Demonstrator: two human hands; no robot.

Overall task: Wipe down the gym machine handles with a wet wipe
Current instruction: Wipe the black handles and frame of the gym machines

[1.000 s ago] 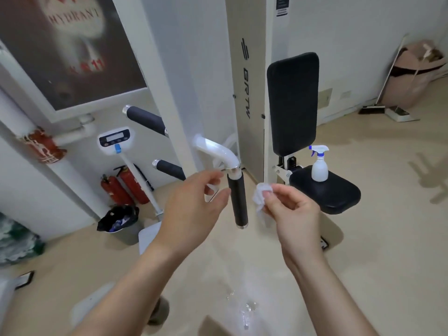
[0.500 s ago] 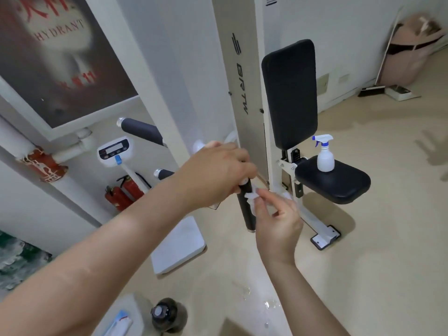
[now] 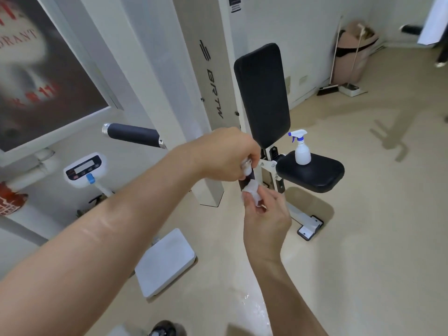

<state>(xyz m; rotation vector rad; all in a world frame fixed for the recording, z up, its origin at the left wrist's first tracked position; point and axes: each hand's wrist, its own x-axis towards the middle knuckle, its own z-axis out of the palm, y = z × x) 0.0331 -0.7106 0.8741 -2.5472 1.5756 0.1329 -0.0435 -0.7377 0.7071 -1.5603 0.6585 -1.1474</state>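
Observation:
My left hand (image 3: pixel 225 154) grips the top of the hanging black machine handle (image 3: pixel 247 181), covering the white arm it hangs from. Just below it, my right hand (image 3: pixel 264 214) holds a crumpled white wet wipe (image 3: pixel 251 190) pressed around the black grip, which is mostly hidden by both hands. A second black foam handle (image 3: pixel 133 135) sticks out horizontally to the left, untouched.
A white spray bottle (image 3: pixel 301 149) stands on the black seat pad (image 3: pixel 312 174), under the black backrest (image 3: pixel 263 93). A white scale with its display (image 3: pixel 84 168) and platform (image 3: pixel 166 261) is on the left. A wet patch (image 3: pixel 249 304) shines on the beige floor.
My left hand went from open beside the handle to gripping its top. My right hand brought the wipe onto the grip and slid it lower down the black part.

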